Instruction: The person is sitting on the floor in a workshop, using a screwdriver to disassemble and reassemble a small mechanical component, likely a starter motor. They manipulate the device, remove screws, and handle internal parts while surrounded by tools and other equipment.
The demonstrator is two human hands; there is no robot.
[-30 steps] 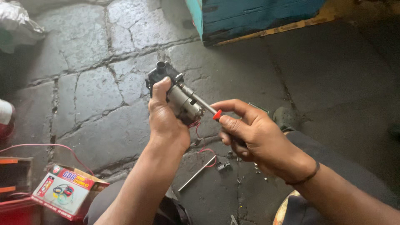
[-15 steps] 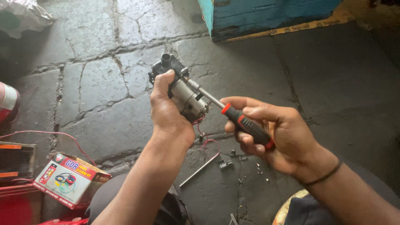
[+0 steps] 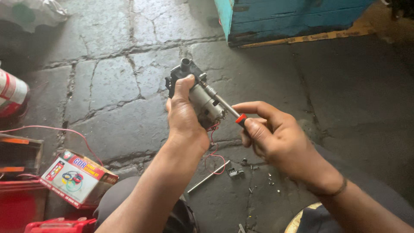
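Fingers of my left hand [image 3: 185, 116] are wrapped tight around a small grey motor [image 3: 206, 103] with a black pump head [image 3: 183, 74], held up over the cracked stone floor [image 3: 108, 99]. My right hand [image 3: 280, 138] pinches the red-and-black screwdriver handle [image 3: 242, 120]; its shaft [image 3: 220, 100] angles up-left to the motor's top edge. Thin red wires [image 3: 212, 149] hang below the motor. On the floor under my hands lie a metal rod [image 3: 208, 177] and small loose parts [image 3: 235, 172]. Printed cardboard box [image 3: 77, 177] sits lower left, blue crate [image 3: 293, 19] top right.
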